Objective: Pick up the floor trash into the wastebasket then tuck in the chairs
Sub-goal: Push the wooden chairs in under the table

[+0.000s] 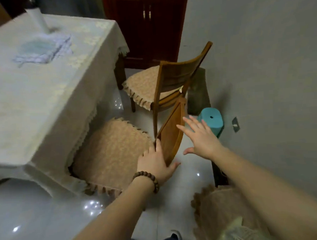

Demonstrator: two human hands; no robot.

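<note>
Far left of both hands stands the surface (49,99), draped in a pale lace-edged cloth, with a folded whitish cloth (44,50) and a white upright cylinder (38,18) lying well beyond the fingers. Just left of the left hand, the near chair (110,154) has its tan frilled seat cushion partly under the surface's overhang.

The left hand (155,165), with a wooden bead bracelet (147,180) at the wrist, is clamped on the near end of this chair's wooden backrest (172,135): the fingers (151,149) lie on the seat side and the thumb wraps the other side.

To the right, the right hand (200,136) is spread flat, its fingers (187,122) splayed and holding nothing, just beside the backrest's outer face; whether they touch it cannot be told.

Beyond both hands a second chair (163,85) stands pulled out from the surface, in front of a dark red cabinet (146,26). Right of the right fingers, a teal stool (211,120) sits against the grey wall. Below the right forearm, another tan frilled cushion (221,207) shows on the glossy tiled floor (40,215).
</note>
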